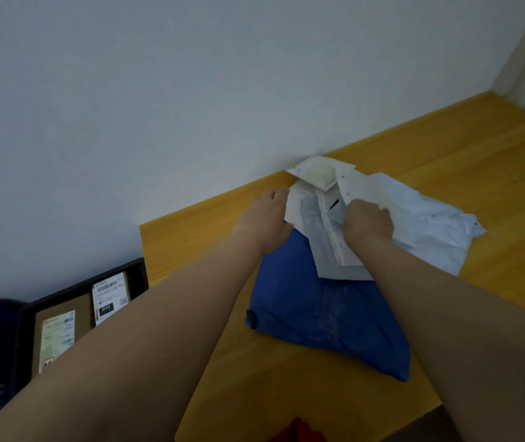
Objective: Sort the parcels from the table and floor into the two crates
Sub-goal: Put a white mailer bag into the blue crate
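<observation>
**Both hands on white parcel**

Your left hand (266, 215) and right hand (368, 223) each grip the white parcel (321, 202), fingers curled into its edges. It lies on the table (446, 161), overlapping the blue parcel's (321, 317) far end. Left of the table, the black crate (23, 317) holds two labelled boxes (63, 330).

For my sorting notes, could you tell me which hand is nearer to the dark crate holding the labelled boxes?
Left. The left hand is on the pale parcels' left edge, the side toward the dark crate beyond the table's left end. The right hand grips those parcels farther right.
</observation>
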Demonstrator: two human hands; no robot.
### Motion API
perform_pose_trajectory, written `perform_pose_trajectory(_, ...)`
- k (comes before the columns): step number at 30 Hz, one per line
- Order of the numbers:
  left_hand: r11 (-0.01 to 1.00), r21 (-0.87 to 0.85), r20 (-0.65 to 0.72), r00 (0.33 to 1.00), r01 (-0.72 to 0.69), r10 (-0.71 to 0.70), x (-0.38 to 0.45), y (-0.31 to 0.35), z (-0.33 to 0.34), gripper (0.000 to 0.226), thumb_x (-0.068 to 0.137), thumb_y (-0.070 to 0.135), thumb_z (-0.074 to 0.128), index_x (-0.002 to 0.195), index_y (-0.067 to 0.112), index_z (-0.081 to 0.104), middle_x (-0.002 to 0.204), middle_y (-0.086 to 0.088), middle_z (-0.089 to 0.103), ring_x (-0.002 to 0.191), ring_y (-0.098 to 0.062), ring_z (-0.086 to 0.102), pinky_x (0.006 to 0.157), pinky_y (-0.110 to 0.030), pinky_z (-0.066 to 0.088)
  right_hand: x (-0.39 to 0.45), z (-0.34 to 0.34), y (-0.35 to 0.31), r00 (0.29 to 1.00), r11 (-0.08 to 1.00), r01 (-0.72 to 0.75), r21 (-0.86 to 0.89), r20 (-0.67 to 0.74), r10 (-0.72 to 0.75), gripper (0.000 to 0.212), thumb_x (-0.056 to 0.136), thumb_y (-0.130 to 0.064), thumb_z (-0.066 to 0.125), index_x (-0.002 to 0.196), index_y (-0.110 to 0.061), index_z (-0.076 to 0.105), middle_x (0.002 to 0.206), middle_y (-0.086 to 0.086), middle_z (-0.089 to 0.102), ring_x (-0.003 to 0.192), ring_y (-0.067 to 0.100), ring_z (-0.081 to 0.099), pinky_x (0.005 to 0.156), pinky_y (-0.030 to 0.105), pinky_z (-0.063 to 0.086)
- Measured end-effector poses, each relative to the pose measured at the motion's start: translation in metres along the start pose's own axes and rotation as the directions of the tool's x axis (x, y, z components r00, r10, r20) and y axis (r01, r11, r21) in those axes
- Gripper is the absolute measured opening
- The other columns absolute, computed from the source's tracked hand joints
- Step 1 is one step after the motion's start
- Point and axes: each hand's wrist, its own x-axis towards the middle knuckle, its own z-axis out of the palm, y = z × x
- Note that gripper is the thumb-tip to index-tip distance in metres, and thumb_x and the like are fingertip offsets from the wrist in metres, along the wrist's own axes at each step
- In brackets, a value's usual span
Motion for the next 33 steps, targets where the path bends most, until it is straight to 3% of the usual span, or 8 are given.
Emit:
perform_pose_trajectory(5, 0.999, -0.010, -0.074, 0.997, -0.034, 0.033, -0.050, -0.029, -0.032, 0.068, 0.097, 0.029, 0.054, 0.152, 0.011, 0.018, 0.149, -0.012, 0.033, 0.134, -0.029, 0.035, 0.104, -0.036, 0.035, -0.051, -0.034, -0.045, 0.989, 0.996, 0.075, 0.056, -0.132, -0.067, 0.024, 0.101, -0.008, 0.041, 0.123, -0.002, 0.050, 0.125, 0.016, 0.058, 0.115, 0.030, 0.056, 0.092, 0.033, 0.042)
perform_pose_trajectory(8, 0.999, -0.041, -0.109, 0.994, -0.025, 0.020, -0.089, -0.060, -0.050, 0.069, 0.097, 0.029, 0.054, 0.152, 0.012, 0.017, 0.149, -0.012, 0.031, 0.135, -0.029, 0.034, 0.105, -0.038, 0.036, -0.086, -0.052, -0.085, 0.972, 0.966, 0.111, 0.234, -0.229, -0.056, 0.021, 0.100, -0.006, 0.040, 0.118, -0.001, 0.050, 0.116, 0.018, 0.060, 0.107, 0.032, 0.058, 0.076, 0.033, 0.040)
perform_pose_trajectory(14, 0.984, -0.143, -0.155, 0.979, 0.110, -0.132, -0.175, -0.142, -0.081, 0.069, 0.097, 0.031, 0.054, 0.151, 0.009, 0.017, 0.147, -0.016, 0.033, 0.134, -0.032, 0.035, 0.107, -0.043, 0.035, -0.158, -0.065, -0.175, 0.926, 0.761, 0.217, 0.611, -0.375, 0.036, 0.022, 0.096, 0.003, 0.038, 0.108, 0.004, 0.056, 0.100, 0.019, 0.060, 0.088, 0.025, 0.052, 0.059, 0.021, 0.024)
perform_pose_trajectory(19, 0.956, -0.229, -0.192, 0.955, 0.182, -0.228, -0.234, -0.200, -0.101, 0.062, 0.098, 0.029, 0.051, 0.147, 0.005, 0.021, 0.139, -0.020, 0.039, 0.126, -0.036, 0.043, 0.103, -0.045, 0.038, -0.207, -0.052, -0.243, 0.936, 0.639, 0.204, 0.742, -0.338, 0.094, 0.021, 0.099, -0.004, 0.036, 0.101, -0.003, 0.057, 0.082, 0.002, 0.051, 0.079, 0.021, 0.046, 0.054, 0.026, 0.022)
perform_pose_trajectory(21, 0.938, -0.274, -0.200, 0.942, 0.212, -0.271, -0.254, -0.220, -0.107, 0.062, 0.099, 0.029, 0.049, 0.147, 0.003, 0.019, 0.140, -0.021, 0.037, 0.126, -0.037, 0.043, 0.103, -0.045, 0.038, -0.224, -0.045, -0.265, 0.950, 0.582, 0.178, 0.793, -0.294, 0.110, 0.024, 0.103, -0.012, 0.033, 0.100, -0.002, 0.055, 0.073, -0.002, 0.046, 0.077, 0.019, 0.046, 0.059, 0.029, 0.032)
perform_pose_trajectory(25, 0.902, -0.339, -0.182, 0.922, 0.267, -0.342, -0.285, -0.253, -0.109, 0.064, 0.100, 0.032, 0.047, 0.147, 0.000, 0.017, 0.143, -0.023, 0.034, 0.128, -0.037, 0.041, 0.104, -0.045, 0.037, -0.251, -0.035, -0.293, 0.964, 0.475, 0.161, 0.865, -0.241, 0.113, 0.029, 0.105, -0.015, 0.032, 0.106, 0.001, 0.056, 0.082, 0.004, 0.053, 0.081, 0.020, 0.051, 0.071, 0.034, 0.045)
perform_pose_trajectory(29, 0.916, -0.314, -0.234, 0.915, 0.248, -0.328, -0.301, -0.274, -0.112, 0.068, 0.099, 0.032, 0.049, 0.150, 0.005, 0.014, 0.148, -0.019, 0.028, 0.131, -0.036, 0.037, 0.105, -0.045, 0.036, -0.267, -0.035, -0.308, 0.961, 0.547, 0.226, 0.806, -0.275, 0.007, 0.028, 0.105, -0.015, 0.031, 0.100, -0.002, 0.055, 0.078, 0.005, 0.050, 0.074, 0.017, 0.045, 0.061, 0.029, 0.037)
perform_pose_trajectory(33, 0.954, -0.224, -0.301, 0.917, 0.197, -0.260, -0.308, -0.284, -0.123, 0.073, 0.098, 0.037, 0.050, 0.154, 0.014, 0.010, 0.160, -0.016, 0.008, 0.147, -0.034, 0.010, 0.115, -0.050, 0.023, -0.274, -0.042, -0.317, 0.926, 0.617, 0.377, 0.691, -0.293, -0.237, 0.028, 0.105, -0.012, 0.033, 0.108, -0.004, 0.059, 0.092, 0.011, 0.057, 0.082, 0.020, 0.049, 0.063, 0.028, 0.034)
